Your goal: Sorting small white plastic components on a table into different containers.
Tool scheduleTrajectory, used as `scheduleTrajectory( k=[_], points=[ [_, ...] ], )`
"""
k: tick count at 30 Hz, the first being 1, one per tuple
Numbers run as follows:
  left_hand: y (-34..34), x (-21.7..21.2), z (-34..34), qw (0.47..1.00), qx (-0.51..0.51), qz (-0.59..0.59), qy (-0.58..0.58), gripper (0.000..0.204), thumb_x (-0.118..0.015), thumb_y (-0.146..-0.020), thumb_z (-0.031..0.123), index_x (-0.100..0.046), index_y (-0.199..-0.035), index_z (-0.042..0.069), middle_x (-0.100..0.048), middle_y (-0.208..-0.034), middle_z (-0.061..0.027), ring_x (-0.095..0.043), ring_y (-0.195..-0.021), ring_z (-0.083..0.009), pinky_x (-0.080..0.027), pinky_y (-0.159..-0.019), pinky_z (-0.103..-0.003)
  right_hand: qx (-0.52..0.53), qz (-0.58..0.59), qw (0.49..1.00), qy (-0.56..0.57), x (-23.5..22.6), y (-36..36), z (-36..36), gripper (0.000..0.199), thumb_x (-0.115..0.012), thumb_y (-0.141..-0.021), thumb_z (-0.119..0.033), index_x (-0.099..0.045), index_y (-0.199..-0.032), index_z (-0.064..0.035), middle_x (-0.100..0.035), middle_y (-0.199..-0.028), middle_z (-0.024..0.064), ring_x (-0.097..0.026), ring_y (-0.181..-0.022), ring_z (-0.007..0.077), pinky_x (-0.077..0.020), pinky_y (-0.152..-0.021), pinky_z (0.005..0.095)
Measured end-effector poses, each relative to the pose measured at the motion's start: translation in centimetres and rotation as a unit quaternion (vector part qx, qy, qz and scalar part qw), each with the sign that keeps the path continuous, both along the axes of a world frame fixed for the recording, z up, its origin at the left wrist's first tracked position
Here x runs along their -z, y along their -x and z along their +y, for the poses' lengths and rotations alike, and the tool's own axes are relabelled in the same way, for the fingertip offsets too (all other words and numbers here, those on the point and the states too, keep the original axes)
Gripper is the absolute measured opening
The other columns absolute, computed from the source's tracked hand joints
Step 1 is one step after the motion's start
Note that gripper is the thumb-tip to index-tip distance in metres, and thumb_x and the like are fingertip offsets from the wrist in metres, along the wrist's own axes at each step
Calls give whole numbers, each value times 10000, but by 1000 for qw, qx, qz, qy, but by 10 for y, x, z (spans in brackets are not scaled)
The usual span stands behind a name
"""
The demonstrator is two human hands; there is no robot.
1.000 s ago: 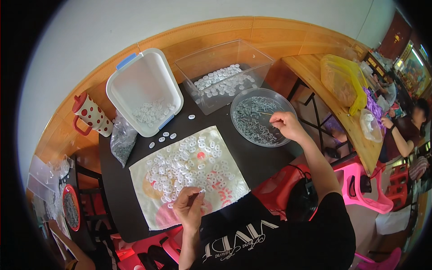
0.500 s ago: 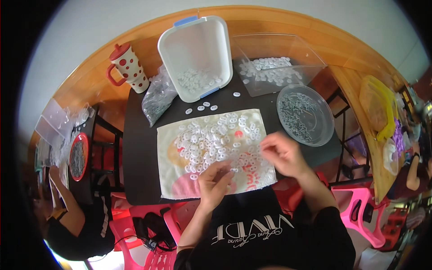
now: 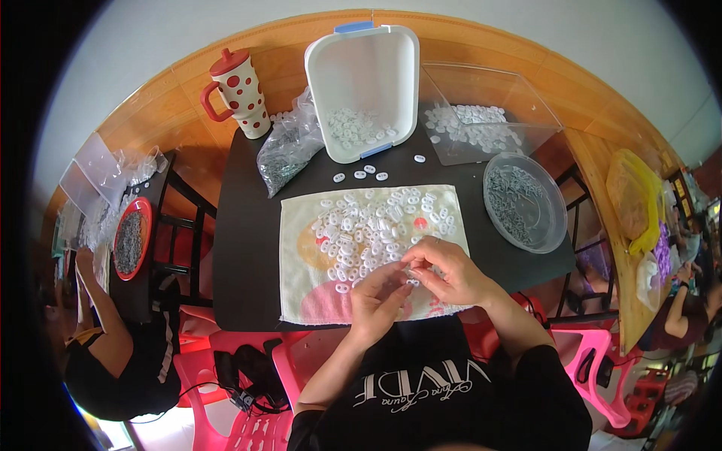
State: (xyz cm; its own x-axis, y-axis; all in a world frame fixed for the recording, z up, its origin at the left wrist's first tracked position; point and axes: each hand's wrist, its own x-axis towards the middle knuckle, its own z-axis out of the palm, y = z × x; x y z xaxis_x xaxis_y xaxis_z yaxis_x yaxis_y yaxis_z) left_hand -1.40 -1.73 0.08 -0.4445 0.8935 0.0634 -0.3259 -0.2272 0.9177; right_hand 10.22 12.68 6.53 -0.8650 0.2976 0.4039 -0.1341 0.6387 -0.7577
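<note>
Left hand (image 3: 378,301) and right hand (image 3: 447,274) meet at the fingertips above the near part of a pale, patterned cloth (image 3: 297,219), each with thumb and forefinger drawn close together and the other fingers loosely curled; whatever is pinched between them is too small and too covered to make out (a bit of white shows just by the tips, though I cannot tell whether it is gripped or lies below). Just beyond the fingers, a heap of white oval pieces (image 3: 366,239) is spread over the cloth, thick in the middle and thinner toward the upper right. The cloth lies on a dark counter (image 3: 248,259), where four loose white ovals (image 3: 360,174) sit near its far edge and a single white oval (image 3: 420,158) lies farther right. Behind these stands a white bin (image 3: 362,75) with blue clips, more white pieces (image 3: 357,128) gathered in its lower end; a plastic bag (image 3: 292,146) with grey contents leans beside it, and left of that is a red-spotted tumbler (image 3: 244,98) with a red lid and handle. To the bin's right, a clear box (image 3: 462,155) holds further white ovals (image 3: 474,120), and nearer the right hand a round clear tub (image 3: 547,234) contains many small grey pieces (image 3: 511,194). Off to the left, another person's arm (image 3: 105,308) is near a red tray (image 3: 145,213).
</note>
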Motion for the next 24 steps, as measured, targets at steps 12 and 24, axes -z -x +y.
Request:
scheduleTrajectory(
  k=[12, 24],
  points=[
    [-1, -6, -1, 1000, 3, -5, 4, 387, -633, -896, -94, -608, -1271, -2, -654, -968, -23, -602, -721, -44, -469, -559, -173, -21, -32, 999, -37, -10, 1, 4, 219, -638, -845, 50, -634, -1051, -25, -595, -801, 86, -586, -741, 262, -474, -677, 365],
    [1, -9, -1, 999, 21, 14, 25, 419, -623, -899, -112, -576, -1302, -4, -627, -962, -11, -599, -788, -49, -491, -653, -193, -54, -16, 994, -90, -3, 7, 4, 219, -654, -816, 50, -611, -1007, -47, -624, -811, 92, -602, -760, 304, -479, -684, 408]
  ],
)
